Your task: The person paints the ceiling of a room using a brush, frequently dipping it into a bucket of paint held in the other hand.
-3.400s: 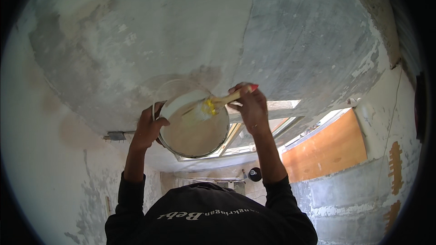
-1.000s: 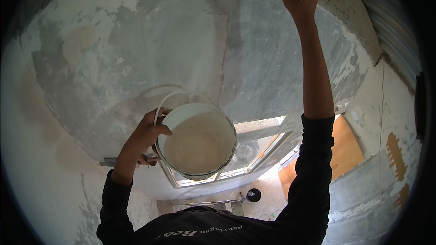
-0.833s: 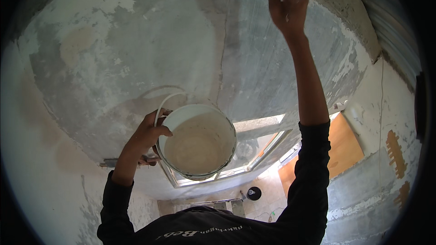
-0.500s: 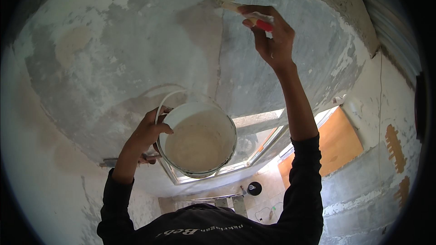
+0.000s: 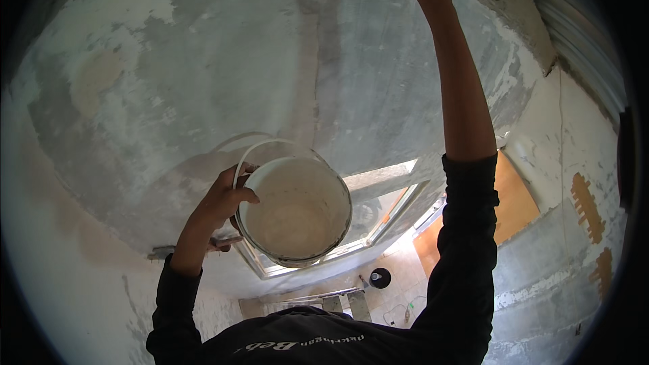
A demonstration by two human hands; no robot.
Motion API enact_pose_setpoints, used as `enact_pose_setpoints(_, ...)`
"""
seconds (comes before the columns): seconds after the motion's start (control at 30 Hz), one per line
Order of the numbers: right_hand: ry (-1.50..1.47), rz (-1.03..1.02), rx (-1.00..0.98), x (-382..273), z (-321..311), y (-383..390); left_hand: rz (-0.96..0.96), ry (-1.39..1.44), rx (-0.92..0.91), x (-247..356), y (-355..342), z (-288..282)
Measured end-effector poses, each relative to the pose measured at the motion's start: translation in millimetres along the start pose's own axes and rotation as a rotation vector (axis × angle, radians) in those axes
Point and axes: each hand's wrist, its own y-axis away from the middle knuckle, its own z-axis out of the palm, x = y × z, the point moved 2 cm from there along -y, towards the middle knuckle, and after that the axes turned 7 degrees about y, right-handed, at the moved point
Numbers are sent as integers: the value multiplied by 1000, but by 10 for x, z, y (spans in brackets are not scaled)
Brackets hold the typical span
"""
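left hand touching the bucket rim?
Touching. Head view: left hand fingers curl over the white bucket rim with no gap.

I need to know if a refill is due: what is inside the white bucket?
The bucket, gripped at its rim by the left hand, holds pale creamy paint or plaster coating its inside. How deep it lies cannot be seen.

Round white bucket [image 5: 295, 211] of pale creamy paint, raised overhead, handle up.

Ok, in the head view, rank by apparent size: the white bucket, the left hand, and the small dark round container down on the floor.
1. white bucket, clearly largest.
2. left hand, gripping the bucket's rim.
3. dark round container, smallest, though it sits far below the camera, so its true size is unsure.
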Motion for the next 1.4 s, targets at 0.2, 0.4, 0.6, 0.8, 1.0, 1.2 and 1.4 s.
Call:
enact_pose_setpoints(0.2,49,-224,53,-155,21,-89,8,4,-54,-50,-86,-13)
enact_pose_setpoints(0.4,253,-188,-165,-409,-51,671,107,36,-69,-149,-116,-18)
enact_pose_setpoints(0.6,67,-1,-211,-671,-21,1377,131,52,-43,-151,-12,-65)
enact_pose_setpoints(0.8,53,-1,-232,-767,-156,1770,127,67,22,-96,56,30)
enact_pose_setpoints(1.0,88,-16,-55,-583,-355,1221,110,45,17,-146,20,50)
enact_pose_setpoints(1.2,175,-219,-16,-316,-142,1076,78,100,18,-254,6,97)
enact_pose_setpoints(1.4,197,-52,-240,-471,4,1801,89,141,59,-415,-60,81)
